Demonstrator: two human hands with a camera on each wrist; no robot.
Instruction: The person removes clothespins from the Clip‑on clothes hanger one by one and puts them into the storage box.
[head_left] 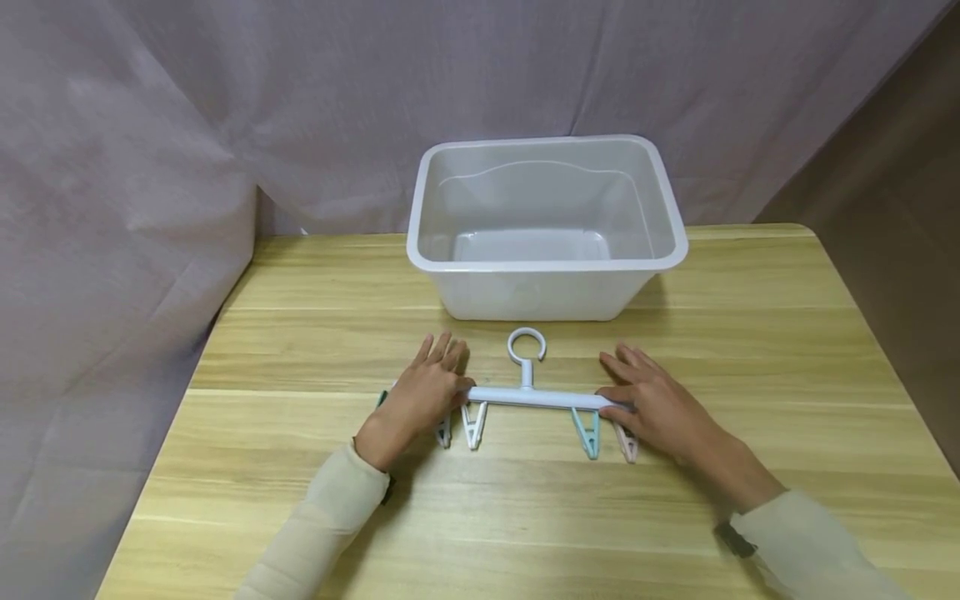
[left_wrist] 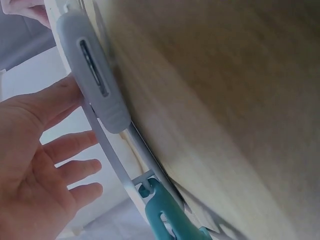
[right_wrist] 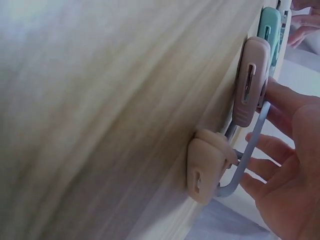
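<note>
A pale blue clip hanger [head_left: 532,398] lies across the wooden table, its round hook [head_left: 527,372] pointing away from me. My left hand [head_left: 420,396] pinches the bar near its left end between thumb and index finger, the other fingers fanned out. At the opposite end, my right hand [head_left: 663,412] grips the bar in the same way. A white clip [head_left: 474,444], a teal clip [head_left: 594,451] and a pink clip [head_left: 630,455] hang toward me. The left wrist view shows a grey clip [left_wrist: 75,55] and a green clip [left_wrist: 162,212]; a peach clip [right_wrist: 206,162] appears in the right wrist view.
Behind the hanger stands a white plastic tub [head_left: 532,292] with nothing in it, near the table's back edge. A grey-purple curtain [head_left: 337,100] hangs behind and to the left. Bare wood of the table [head_left: 525,517] shows in front of the hanger.
</note>
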